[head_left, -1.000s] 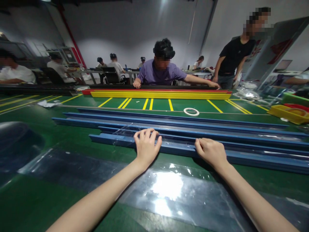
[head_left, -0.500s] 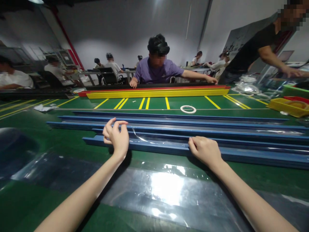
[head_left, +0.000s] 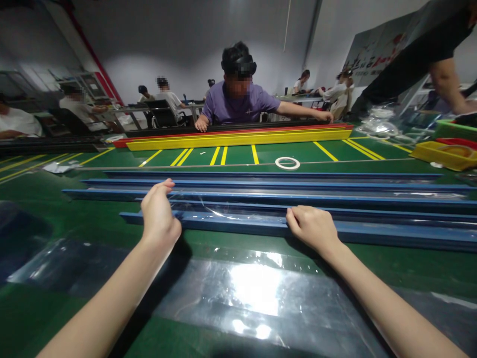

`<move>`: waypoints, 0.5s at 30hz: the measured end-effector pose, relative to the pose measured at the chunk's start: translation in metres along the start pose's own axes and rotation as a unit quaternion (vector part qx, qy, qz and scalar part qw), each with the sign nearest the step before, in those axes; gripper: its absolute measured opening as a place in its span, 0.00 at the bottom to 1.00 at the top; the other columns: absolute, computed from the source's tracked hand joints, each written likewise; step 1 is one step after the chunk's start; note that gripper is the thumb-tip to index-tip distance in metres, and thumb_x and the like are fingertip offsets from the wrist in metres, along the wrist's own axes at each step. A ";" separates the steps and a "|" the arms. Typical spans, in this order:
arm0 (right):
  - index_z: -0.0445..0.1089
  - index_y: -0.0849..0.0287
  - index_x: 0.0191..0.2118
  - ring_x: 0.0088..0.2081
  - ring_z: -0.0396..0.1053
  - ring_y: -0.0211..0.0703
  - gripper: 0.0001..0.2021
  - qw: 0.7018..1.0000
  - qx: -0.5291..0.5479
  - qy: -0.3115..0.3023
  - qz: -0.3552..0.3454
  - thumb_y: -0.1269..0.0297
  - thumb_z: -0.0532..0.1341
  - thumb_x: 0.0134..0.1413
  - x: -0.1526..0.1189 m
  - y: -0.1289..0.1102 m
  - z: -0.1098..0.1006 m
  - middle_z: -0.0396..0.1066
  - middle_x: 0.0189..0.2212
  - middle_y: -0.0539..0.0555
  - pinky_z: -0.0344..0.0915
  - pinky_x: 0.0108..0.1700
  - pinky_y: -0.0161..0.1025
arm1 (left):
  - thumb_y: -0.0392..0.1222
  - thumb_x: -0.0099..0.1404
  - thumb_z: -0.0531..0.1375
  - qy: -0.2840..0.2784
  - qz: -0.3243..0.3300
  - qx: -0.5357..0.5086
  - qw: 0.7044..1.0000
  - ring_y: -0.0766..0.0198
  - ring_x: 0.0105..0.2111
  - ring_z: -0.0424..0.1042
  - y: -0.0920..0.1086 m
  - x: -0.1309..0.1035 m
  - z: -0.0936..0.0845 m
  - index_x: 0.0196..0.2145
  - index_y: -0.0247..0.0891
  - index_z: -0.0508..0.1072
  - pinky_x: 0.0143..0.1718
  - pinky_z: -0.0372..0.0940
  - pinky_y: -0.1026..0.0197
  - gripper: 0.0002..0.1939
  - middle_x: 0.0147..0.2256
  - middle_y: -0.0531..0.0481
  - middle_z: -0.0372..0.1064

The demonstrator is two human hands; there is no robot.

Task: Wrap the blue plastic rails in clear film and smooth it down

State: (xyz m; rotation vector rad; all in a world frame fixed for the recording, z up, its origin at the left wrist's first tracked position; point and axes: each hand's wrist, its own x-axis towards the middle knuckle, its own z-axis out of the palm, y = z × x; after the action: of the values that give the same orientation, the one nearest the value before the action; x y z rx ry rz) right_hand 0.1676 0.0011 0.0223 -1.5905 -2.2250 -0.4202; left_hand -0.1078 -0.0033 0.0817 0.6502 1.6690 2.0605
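Landmark: front blue channel (head_left: 242, 227), lying lengthwise across the green work surface (head_left: 89, 211), directly ahead of the operator. Transparent film (head_left: 223, 211) extends along the front blue channel between the two hands; glare marks a curved fold in it.

Left hand (head_left: 160, 211): positioned at the front blue channel, near its left end. Fingers are bunched and bent; whether they are clamped on the film cannot be told.

Right hand (head_left: 313, 223): positioned on the front blue channel, well apart from the left hand. Fingers are curled into a fist at the near wall; fingertips are hidden, so what they clamp cannot be told.

Surroundings: clear sheet (head_left: 208, 291) lies flat on the near side of the front blue channel. Further blue channels (head_left: 261, 185) run just behind it. White ring (head_left: 287, 163), yellow channel (head_left: 238, 139) and co-worker in purple (head_left: 238, 102) are successively farther behind.

Markings: wall panel (head_left: 372, 52), far behind the front blue channel and to the right, bears red and dark lettering, too blurred to read.
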 end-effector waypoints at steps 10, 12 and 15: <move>0.67 0.60 0.19 0.22 0.63 0.34 0.21 1.000 -0.004 -0.022 0.007 0.61 0.44 0.55 0.000 0.000 -0.001 0.69 0.20 0.53 0.42 0.24 0.34 | 0.29 0.53 0.49 0.050 0.338 0.124 0.932 0.59 0.50 0.59 -0.015 0.020 -0.006 0.23 0.37 0.64 0.56 0.39 0.45 0.08 0.42 0.54 0.66; 0.67 0.60 0.19 0.22 0.63 0.34 0.21 1.000 -0.006 -0.025 0.007 0.61 0.44 0.55 0.000 0.000 -0.001 0.69 0.20 0.53 0.42 0.24 0.34 | 0.28 0.55 0.49 0.046 0.416 0.158 0.894 0.58 0.53 0.55 -0.011 0.010 -0.008 0.23 0.37 0.64 0.56 0.32 0.43 0.09 0.43 0.54 0.65; 0.67 0.60 0.19 0.23 0.63 0.34 0.21 1.000 -0.007 -0.023 0.006 0.60 0.44 0.55 0.001 0.000 -0.001 0.69 0.20 0.53 0.41 0.24 0.34 | 0.31 0.58 0.48 -0.127 0.493 0.210 0.835 0.62 0.45 0.64 -0.012 -0.007 -0.005 0.28 0.38 0.64 0.50 0.52 0.51 0.08 0.36 0.52 0.68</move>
State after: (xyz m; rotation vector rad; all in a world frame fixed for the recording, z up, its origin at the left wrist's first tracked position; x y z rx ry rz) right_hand 0.1678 0.0014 0.0230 -1.6352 -2.2510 -0.4001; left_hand -0.1049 -0.0090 0.0682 2.2069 1.8116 1.9822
